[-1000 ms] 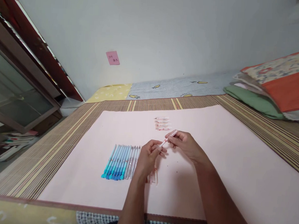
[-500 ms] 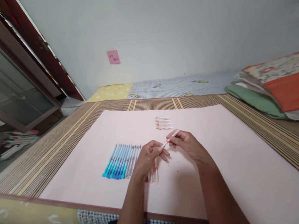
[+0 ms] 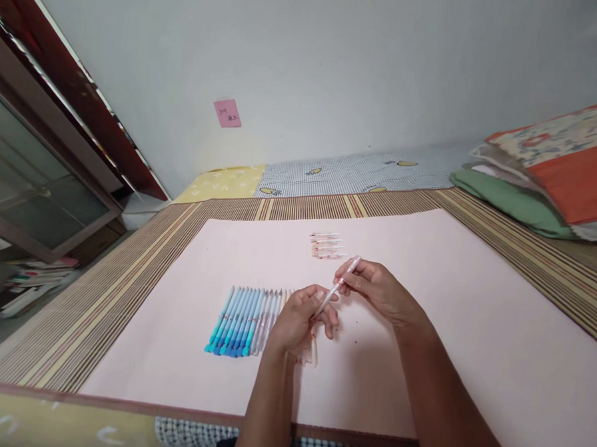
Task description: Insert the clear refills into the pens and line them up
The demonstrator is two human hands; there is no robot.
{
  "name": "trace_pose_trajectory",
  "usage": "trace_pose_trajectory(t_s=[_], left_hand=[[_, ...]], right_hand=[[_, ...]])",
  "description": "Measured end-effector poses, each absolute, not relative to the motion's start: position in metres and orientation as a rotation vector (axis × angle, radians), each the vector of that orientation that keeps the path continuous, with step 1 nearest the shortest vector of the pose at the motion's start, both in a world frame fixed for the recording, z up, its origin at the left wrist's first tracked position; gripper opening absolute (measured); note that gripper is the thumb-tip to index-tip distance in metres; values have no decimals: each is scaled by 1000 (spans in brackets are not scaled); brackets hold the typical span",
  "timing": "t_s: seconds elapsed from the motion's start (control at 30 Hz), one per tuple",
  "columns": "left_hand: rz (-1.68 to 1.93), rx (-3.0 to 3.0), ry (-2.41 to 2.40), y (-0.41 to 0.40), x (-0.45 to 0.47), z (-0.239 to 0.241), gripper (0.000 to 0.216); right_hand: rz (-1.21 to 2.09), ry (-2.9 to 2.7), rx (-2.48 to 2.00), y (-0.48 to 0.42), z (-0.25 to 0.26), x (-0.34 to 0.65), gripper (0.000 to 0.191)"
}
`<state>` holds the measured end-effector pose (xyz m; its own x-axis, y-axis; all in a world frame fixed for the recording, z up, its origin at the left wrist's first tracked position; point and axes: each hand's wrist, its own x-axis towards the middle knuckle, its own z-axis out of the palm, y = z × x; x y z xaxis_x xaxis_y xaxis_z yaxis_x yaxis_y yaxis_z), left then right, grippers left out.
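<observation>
Between my two hands is a white and pink pen, slanting up to the right above the pink sheet. My right hand pinches its upper part, near the pink end. My left hand is closed with thumb and fingers at its lower end, the other fingers curled loosely. Beneath and left of the left hand lies a row of pens: several blue ones, then clear-grey ones, then pale pinkish ones partly hidden by that hand. Several thin pen refills are stacked in a short column beyond the hands.
The large pink sheet covers a striped mat. Tiny dark specks dot the sheet by my right hand. Folded cloths and an orange cushion lie at the right. A pink note sticks to the wall behind.
The pen has tilted to a steeper angle, and its lower end has shifted slightly down and left. My left hand's fingers have curled a little. The pens and refills lie as before.
</observation>
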<state>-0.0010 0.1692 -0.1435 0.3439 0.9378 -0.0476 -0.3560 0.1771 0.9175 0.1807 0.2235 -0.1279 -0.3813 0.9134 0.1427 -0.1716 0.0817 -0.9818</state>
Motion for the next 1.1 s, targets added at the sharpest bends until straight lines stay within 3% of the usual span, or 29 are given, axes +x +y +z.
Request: trace_pose_trajectory(t_s=[0.47,0.73,1.1], left_hand=[[1218,1002,845,172,6,-145,36],[1077,909,690,170,6,-151,37],[1492,1263,1330,169,25,-155,15]], right_hand=[[1400,-1432,-903,224,-128,171,37],[1443,-1514,-813,223,-126,182,33],[1279,-1328,-1057,228,-138,147,39]])
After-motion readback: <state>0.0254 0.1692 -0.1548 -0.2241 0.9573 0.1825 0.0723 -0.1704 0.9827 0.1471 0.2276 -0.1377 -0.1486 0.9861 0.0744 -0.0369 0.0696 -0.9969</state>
